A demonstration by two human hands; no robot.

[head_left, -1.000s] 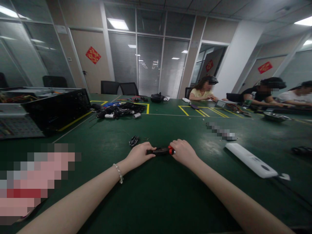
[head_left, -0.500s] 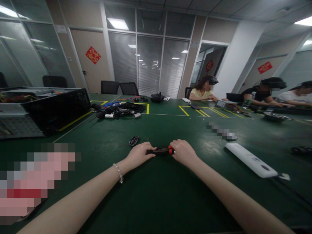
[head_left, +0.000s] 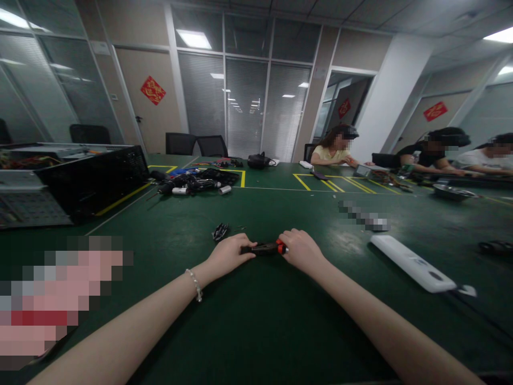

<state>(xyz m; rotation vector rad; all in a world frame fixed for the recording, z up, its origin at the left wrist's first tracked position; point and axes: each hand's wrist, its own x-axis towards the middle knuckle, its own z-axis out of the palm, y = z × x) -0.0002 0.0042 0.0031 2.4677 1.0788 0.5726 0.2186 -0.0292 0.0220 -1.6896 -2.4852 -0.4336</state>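
Observation:
My right hand (head_left: 302, 250) is closed around the red-and-black handles of a pair of pliers (head_left: 265, 248), whose dark jaws point left. Fingers of my left hand (head_left: 230, 252) pinch a small black piece (head_left: 247, 249) at the tip of the jaws; its kind is too dark and small to tell. Both hands are low over the green table, in the middle of the head view. Just beyond my left hand lies a small black-and-silver bundle (head_left: 220, 231), with some thin scraps (head_left: 240, 228) beside it.
A black computer case (head_left: 96, 184) stands at the left, near a pile of cables and dark parts (head_left: 196, 182). A white power strip (head_left: 414, 263) lies at the right with its cord. Several people sit along the far right side. A metal bowl (head_left: 455, 192) is at the right.

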